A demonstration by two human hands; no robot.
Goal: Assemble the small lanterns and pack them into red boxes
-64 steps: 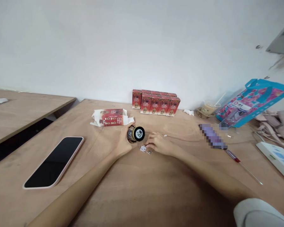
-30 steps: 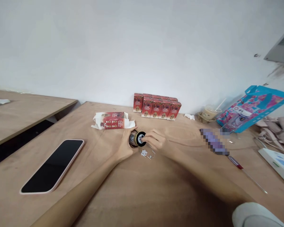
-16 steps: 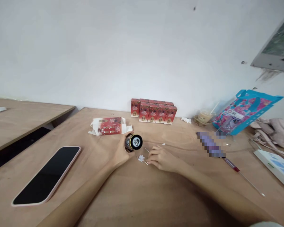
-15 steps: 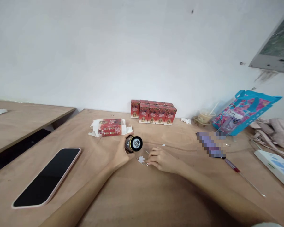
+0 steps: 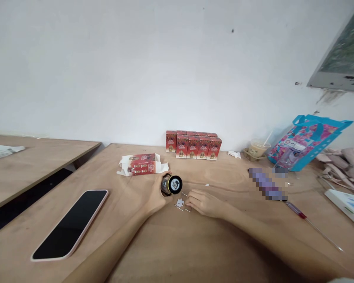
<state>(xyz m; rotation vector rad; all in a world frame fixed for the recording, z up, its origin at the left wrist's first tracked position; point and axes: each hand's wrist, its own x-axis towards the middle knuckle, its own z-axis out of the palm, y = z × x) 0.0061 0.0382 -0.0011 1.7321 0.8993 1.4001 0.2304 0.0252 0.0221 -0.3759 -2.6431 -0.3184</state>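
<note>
**A:** Two bare hands low over the wooden table [image 5: 171, 251], close together near its middle.

**B:** Left one first?

**A:** Left hand [image 5: 155, 195] wrapped around a small dark cylinder [image 5: 171, 185], fingers closed on its body. Cylinder on its side, yellow-ringed end turned toward the camera. Resting on the wood or held just off it, hard to say which.

**B:** And the right?

**A:** Right hand [image 5: 205, 204] palm down, fingers loosely curled, tips lowered to the wood just beside a small white piece [image 5: 179, 203] with thin wires. Pinching a wire or merely next to it, too small to tell.

**B:** White piece relative to the cylinder?

**A:** Just nearer the camera than it, flat on the table, between the two hands.

**B:** Anything else around?

**A:** Right behind the cylinder, an opened red carton [image 5: 142, 164] lying flat, flaps out. Farther back, against the wall, a row of red boxes [image 5: 194, 146], upright and touching one another. Off to the left, well apart, a phone [image 5: 70, 225] with its dark screen up. Off to the right, a blurred purple thing [image 5: 268, 184], then a red-handled screwdriver [image 5: 296, 210] lying on the wood. Beyond those, a drink cup [image 5: 257, 148] with a straw, a blue flowered bag [image 5: 311, 138], and a white box [image 5: 349, 203] near the right edge.
</note>
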